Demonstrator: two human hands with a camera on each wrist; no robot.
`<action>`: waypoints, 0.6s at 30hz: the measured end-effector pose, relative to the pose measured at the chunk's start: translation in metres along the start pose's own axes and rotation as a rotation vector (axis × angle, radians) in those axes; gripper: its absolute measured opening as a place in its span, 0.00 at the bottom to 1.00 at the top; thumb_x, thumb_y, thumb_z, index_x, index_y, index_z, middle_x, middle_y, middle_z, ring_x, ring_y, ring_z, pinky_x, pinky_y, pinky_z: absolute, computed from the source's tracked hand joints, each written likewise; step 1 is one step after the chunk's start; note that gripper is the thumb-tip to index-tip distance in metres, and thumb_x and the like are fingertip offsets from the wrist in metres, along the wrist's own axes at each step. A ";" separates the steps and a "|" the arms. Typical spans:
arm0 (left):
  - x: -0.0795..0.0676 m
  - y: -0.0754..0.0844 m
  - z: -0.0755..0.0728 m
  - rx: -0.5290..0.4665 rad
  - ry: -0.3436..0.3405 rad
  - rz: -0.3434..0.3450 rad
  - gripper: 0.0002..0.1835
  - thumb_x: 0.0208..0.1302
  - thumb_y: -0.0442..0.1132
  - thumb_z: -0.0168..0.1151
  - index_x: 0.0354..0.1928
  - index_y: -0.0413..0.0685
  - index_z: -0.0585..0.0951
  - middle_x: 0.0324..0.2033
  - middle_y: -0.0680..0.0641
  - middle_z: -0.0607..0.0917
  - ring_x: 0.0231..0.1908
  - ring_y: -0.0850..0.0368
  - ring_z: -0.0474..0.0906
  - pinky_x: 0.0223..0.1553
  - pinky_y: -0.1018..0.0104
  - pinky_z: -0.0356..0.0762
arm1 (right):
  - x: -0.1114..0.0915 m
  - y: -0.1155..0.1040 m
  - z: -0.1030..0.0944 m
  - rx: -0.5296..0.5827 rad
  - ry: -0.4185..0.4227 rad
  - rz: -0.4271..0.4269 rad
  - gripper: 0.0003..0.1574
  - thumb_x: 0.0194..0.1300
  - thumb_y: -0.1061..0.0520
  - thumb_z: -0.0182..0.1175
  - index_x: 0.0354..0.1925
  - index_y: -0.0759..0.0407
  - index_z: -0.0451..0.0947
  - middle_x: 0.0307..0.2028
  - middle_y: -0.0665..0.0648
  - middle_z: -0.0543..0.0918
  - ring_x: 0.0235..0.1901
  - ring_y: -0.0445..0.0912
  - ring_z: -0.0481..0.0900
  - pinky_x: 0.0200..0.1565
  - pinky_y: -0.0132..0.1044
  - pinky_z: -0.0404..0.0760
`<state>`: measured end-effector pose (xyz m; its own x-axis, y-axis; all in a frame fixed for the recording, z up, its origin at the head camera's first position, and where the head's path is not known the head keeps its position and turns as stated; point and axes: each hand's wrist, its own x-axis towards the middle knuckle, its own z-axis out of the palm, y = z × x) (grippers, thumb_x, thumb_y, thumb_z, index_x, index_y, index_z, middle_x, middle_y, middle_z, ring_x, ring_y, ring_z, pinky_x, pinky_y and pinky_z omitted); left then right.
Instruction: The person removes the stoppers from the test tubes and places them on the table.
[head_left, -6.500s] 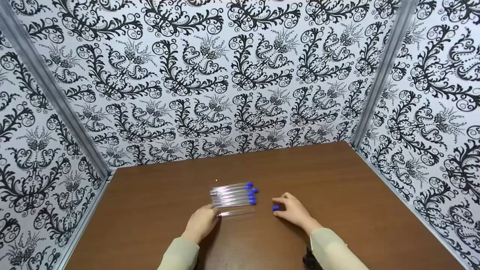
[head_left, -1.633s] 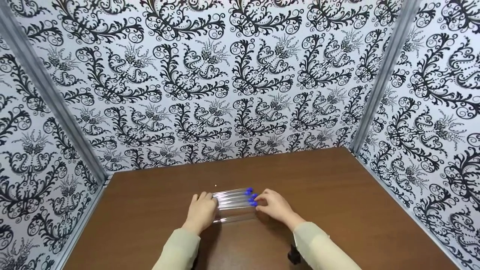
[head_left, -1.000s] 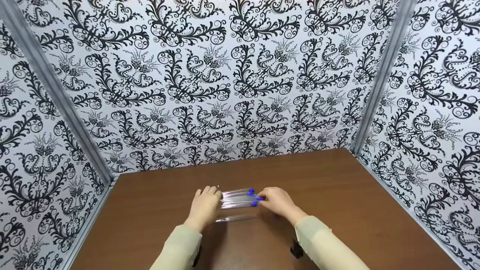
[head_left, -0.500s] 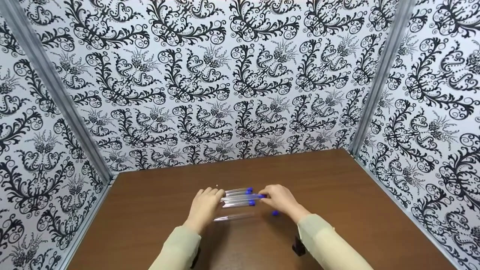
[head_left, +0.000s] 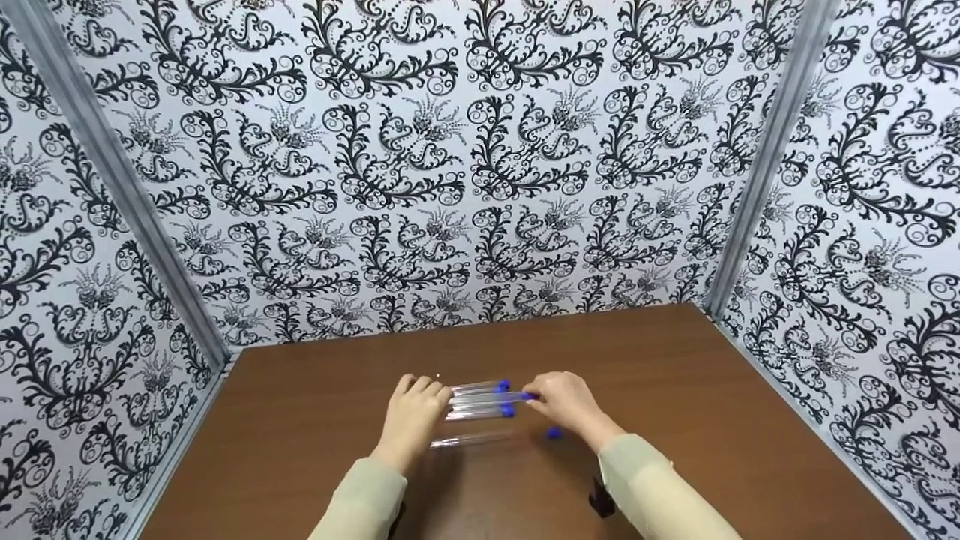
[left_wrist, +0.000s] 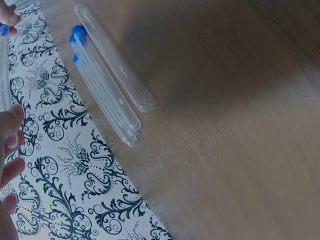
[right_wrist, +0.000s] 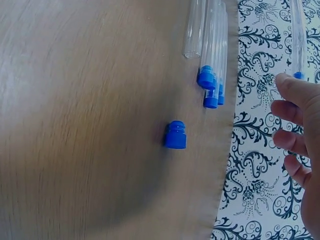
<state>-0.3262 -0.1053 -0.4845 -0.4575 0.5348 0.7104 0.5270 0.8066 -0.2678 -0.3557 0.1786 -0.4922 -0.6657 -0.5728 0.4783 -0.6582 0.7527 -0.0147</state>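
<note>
Above the table, a clear test tube (right_wrist: 297, 35) is held level between both hands. The left hand (head_left: 411, 416) grips its rounded end, with the thumb against the glass in the left wrist view. At the other end, the right hand (head_left: 566, 396) pinches the blue stopper (head_left: 527, 396), which sits at the tube's mouth. Below lie several tubes with blue stoppers (left_wrist: 102, 90), side by side. An uncapped tube (left_wrist: 115, 57) lies nearest the person. A loose blue stopper (right_wrist: 175, 135) rests on the table beneath the right hand.
The brown wooden table (head_left: 480, 495) is enclosed by patterned walls (head_left: 480, 150) at the back and sides. A tiny white speck (head_left: 438, 375) lies behind the tubes. A black wrist device (head_left: 600, 499) hangs under the right sleeve.
The right hand has left the loose stopper on the table and moved left to the stoppered tubes. One tube has been lifted off the row, and the left hand has taken its far end.
</note>
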 end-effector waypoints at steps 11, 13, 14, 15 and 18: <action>-0.029 -0.032 -0.014 -0.022 -0.110 -0.127 0.08 0.52 0.32 0.60 0.32 0.50 0.86 0.29 0.54 0.86 0.38 0.52 0.77 0.51 0.51 0.69 | -0.028 0.028 -0.003 0.012 0.114 0.151 0.06 0.52 0.57 0.72 0.31 0.51 0.85 0.28 0.46 0.83 0.27 0.44 0.81 0.29 0.41 0.79; -0.032 -0.037 -0.015 -0.042 -0.100 -0.152 0.06 0.51 0.34 0.64 0.32 0.49 0.86 0.29 0.53 0.86 0.39 0.51 0.77 0.52 0.51 0.68 | -0.030 0.032 -0.004 0.036 0.115 0.177 0.06 0.53 0.56 0.72 0.31 0.50 0.85 0.28 0.46 0.83 0.28 0.44 0.82 0.30 0.41 0.80; -0.032 -0.038 -0.015 -0.052 -0.095 -0.158 0.06 0.51 0.35 0.66 0.32 0.49 0.86 0.29 0.53 0.86 0.39 0.51 0.77 0.52 0.51 0.68 | -0.031 0.033 -0.004 0.049 0.112 0.181 0.05 0.54 0.55 0.71 0.32 0.50 0.85 0.29 0.46 0.83 0.28 0.44 0.82 0.30 0.42 0.80; -0.032 -0.038 -0.015 -0.063 -0.089 -0.161 0.06 0.50 0.36 0.67 0.33 0.48 0.86 0.29 0.53 0.86 0.40 0.51 0.77 0.52 0.51 0.68 | -0.031 0.033 -0.003 0.056 0.111 0.178 0.05 0.54 0.55 0.71 0.33 0.50 0.85 0.30 0.46 0.83 0.28 0.44 0.82 0.30 0.42 0.80; -0.032 -0.036 -0.011 -0.087 -0.072 -0.146 0.07 0.49 0.39 0.70 0.33 0.49 0.86 0.29 0.53 0.86 0.39 0.51 0.78 0.52 0.51 0.68 | -0.031 0.032 0.000 0.075 0.112 0.155 0.06 0.55 0.54 0.71 0.34 0.50 0.85 0.30 0.47 0.84 0.29 0.44 0.82 0.30 0.42 0.80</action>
<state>-0.3225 -0.1539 -0.4900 -0.5825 0.4327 0.6881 0.5094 0.8540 -0.1058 -0.3560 0.2210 -0.5077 -0.7205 -0.4095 0.5597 -0.5781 0.8004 -0.1586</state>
